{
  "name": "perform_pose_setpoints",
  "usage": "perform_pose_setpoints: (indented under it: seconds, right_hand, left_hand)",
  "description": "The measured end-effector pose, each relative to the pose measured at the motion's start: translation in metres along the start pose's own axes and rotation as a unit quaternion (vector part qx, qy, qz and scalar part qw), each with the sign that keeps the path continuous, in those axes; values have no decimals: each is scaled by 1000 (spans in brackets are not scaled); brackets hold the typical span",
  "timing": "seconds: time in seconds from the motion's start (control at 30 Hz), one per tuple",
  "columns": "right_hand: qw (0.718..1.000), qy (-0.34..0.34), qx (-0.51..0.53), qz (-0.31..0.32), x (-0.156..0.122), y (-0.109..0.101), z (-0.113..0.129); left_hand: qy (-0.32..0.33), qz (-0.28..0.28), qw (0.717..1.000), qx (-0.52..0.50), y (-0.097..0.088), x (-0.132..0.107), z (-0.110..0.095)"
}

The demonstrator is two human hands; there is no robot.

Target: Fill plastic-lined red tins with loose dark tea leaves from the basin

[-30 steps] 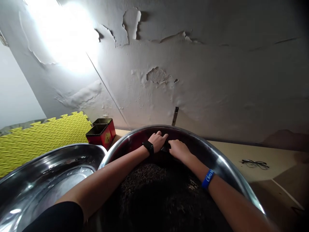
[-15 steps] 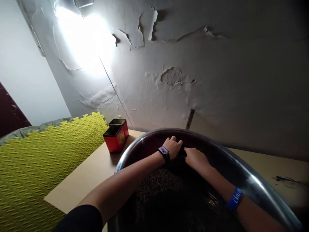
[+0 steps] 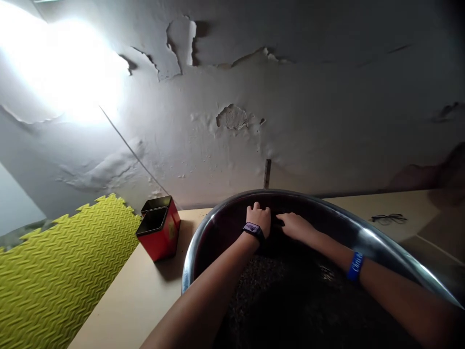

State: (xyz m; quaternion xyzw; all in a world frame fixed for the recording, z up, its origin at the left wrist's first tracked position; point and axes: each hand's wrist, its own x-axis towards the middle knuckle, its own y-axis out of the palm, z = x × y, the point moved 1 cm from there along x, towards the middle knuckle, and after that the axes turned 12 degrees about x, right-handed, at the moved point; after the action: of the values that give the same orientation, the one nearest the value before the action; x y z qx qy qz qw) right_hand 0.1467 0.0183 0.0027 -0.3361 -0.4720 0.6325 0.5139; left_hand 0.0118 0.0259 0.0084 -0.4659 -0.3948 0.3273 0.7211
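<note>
Two hands, one left hand [image 3: 259,218] and one right hand [image 3: 296,227], reach into one steel basin [image 3: 366,237]. Behind the left hand sits one smartwatch [image 3: 253,229]; farther behind the right, one blue wristband [image 3: 355,265]. Nearer than both hands lies one dark mass of loose bits [image 3: 257,286], too dim to count singly. Left of the hands stand two red square-mouthed tins [image 3: 154,243], then one yellow foam mat [image 3: 72,266]. Well to their right lies one pair of eyeglasses [image 3: 388,219]. Beyond them, one narrow strip [image 3: 267,173] stands against one peeling wall [image 3: 308,111].
</note>
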Motion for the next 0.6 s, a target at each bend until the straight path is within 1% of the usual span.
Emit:
perform_pose_setpoints:
  seconds: [0.13, 0.27, 0.33, 0.43, 0.47, 0.53, 0.6]
  right_hand:
    - [1000, 4, 0, -7, -3, -1, 0]
    - [1000, -14, -21, -10, -10, -5, 2]
    - [999, -31, -38, -13, -13, -7, 3]
    - [996, -68, -60, -16, -18, -8, 2]
    - [994, -81, -66, -17, -19, -8, 2]
    - [992, -104, -76, -19, -20, -8, 1]
    - [989, -121, -81, -22, -21, -8, -1]
  left_hand:
    - [1, -13, 1000, -17, 0, 1, 0]
    - [-10, -21, 1000, -13, -2, 3, -3]
    - [-15, -13, 1000, -6, 0, 4, -4]
    - [-19, 28, 999, -9, 8, 7, -3]
    - [-17, 34, 999, -10, 10, 8, -2]
    - [-5, 31, 999, -7, 14, 9, -1]
    - [14, 15, 1000, -3, 13, 7, 0]
